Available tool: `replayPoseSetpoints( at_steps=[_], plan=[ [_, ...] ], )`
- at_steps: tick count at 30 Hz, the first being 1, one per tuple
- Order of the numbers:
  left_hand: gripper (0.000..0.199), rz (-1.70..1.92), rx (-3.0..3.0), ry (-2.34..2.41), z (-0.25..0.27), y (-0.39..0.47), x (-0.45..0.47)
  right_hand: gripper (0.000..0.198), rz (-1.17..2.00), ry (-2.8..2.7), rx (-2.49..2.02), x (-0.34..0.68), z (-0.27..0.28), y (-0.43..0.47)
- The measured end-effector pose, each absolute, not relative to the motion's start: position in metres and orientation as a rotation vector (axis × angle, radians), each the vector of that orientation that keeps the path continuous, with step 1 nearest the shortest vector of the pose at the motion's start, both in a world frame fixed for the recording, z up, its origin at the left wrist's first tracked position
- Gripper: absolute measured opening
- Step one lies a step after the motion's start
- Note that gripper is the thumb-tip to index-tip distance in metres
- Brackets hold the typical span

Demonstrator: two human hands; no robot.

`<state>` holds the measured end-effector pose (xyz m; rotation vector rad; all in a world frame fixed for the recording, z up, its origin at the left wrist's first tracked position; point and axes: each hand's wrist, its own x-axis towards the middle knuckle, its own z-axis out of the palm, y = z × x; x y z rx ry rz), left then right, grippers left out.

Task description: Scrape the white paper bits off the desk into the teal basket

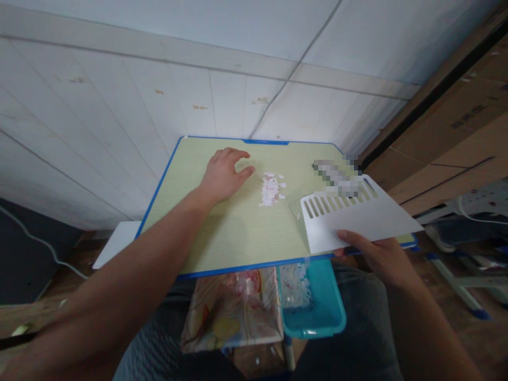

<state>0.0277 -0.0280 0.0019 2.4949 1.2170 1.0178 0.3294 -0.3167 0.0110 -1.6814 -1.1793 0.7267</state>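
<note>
White card (329,225) is gripped in the right hand (373,251), right of centre in the frame, with the thumb laid flat on its upper face and the fingers tucked beneath. A row of slots runs along the card's far edge, while its near side reaches about to the near edge of the surface (238,238); whether it touches that surface cannot be told. The left hand (224,174), left of centre, is relaxed and free, thumb and forefinger parted and pointing right. Just beside its fingertips, at the middle of the frame, a loose heap of pale paper scraps (271,191) lies on the surface. To the right of the heap is a pixelated object (335,177), its lower end meeting the card's slotted edge in view.

Pale yellow-green, the surface has a blue rim. Below it, at bottom centre, a patterned tray (206,317) sits next to a teal bin (331,291) holding white bits (296,286). The person's legs (357,317) show on either side. Across the top stands a pale wall (119,106), crossed by a grey cable (296,67); brown boxes (468,116) fill the upper right.
</note>
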Motion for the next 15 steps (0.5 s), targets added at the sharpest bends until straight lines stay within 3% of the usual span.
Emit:
replayPoseSetpoints(
  at_steps=[4, 8, 15],
  plan=[
    [0.040, 1.018, 2.433, 1.355, 0.001, -0.023, 0.023, 0.032, 0.589, -1.023, -1.676, 0.333, 0.005, -0.294],
    [0.036, 1.025, 2.369, 1.478, -0.003, -0.017, 0.018, 0.021, 0.642, -1.020, -1.637, 0.327, 0.003, -0.252],
    [0.033, 1.052, 2.317, 1.555, -0.008, -0.010, 0.014, 0.032, 0.616, -1.042, -1.636, 0.289, 0.018, -0.194]
  ],
)
